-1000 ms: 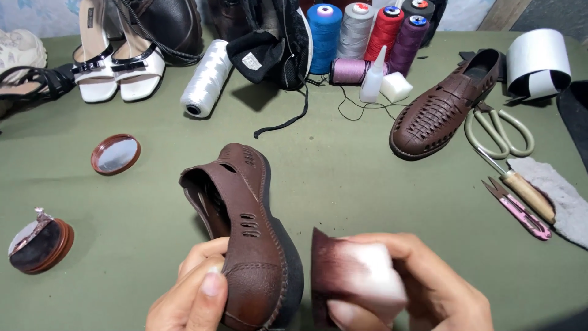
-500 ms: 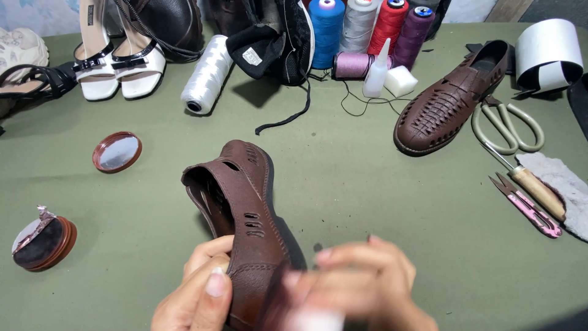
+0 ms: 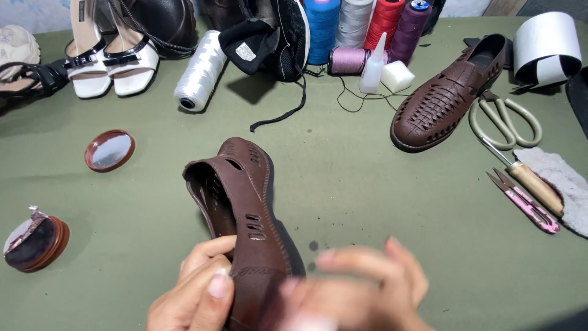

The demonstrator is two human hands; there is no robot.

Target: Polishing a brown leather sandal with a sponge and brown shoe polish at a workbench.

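A brown leather shoe (image 3: 239,196) with slotted cut-outs lies heel away from me on the green table (image 3: 367,184). My left hand (image 3: 196,294) grips its toe end from the left, thumb on the upper. My right hand (image 3: 361,288) is blurred with motion over the toe, fingers curled around a pale pad (image 3: 300,322) stained brown, which shows only at the bottom edge. The matching woven brown shoe (image 3: 447,98) rests at the upper right.
At the right lie scissors (image 3: 505,119), a wooden-handled awl (image 3: 533,184), pink snips (image 3: 527,205), a grey fleece cloth (image 3: 563,184) and a tape roll (image 3: 545,49). Thread spools (image 3: 367,24), a white cone (image 3: 199,70) and white sandals (image 3: 110,58) line the back. Round lid (image 3: 110,150) and tin (image 3: 33,242) sit left.
My right hand has moved the pad from beside the shoe onto its toe and now blurs across it. The left hand keeps its hold on the shoe.
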